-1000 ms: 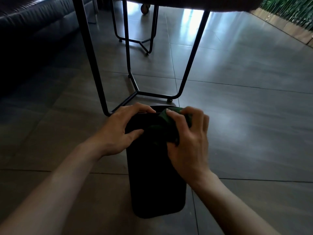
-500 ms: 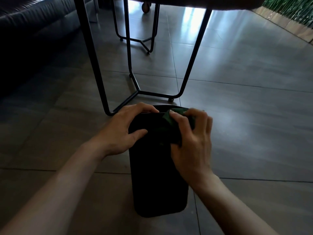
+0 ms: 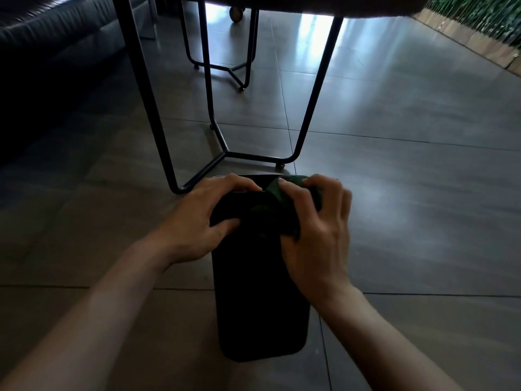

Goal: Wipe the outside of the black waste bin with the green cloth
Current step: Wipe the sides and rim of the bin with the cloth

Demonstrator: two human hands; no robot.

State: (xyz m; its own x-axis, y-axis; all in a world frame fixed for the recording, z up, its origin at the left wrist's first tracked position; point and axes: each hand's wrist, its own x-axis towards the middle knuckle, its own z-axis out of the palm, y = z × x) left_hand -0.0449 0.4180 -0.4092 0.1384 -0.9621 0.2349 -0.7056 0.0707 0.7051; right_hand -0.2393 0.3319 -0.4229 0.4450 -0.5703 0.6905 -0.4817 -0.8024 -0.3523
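1. No brand, label or writing could be read on anything in view.
2. The tall black plastic waste bin (image 3: 259,300) stood on the grey tiled floor (image 3: 408,207), just in front of the black metal table legs (image 3: 310,108).
3. The left hand (image 3: 197,221) was clamped on the bin's upper left edge.
4. The right hand (image 3: 315,235) gripped the crumpled green cloth (image 3: 284,201) against the upper right rim.

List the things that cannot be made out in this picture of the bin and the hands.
Head view only:
- The black waste bin: its far side is hidden by its own body, and its surface is too dark to show dirt.
- The green cloth: mostly covered by the right hand.
- The left hand: its fingertips curl over the rim, out of sight.
- The table: cut off by the top edge.
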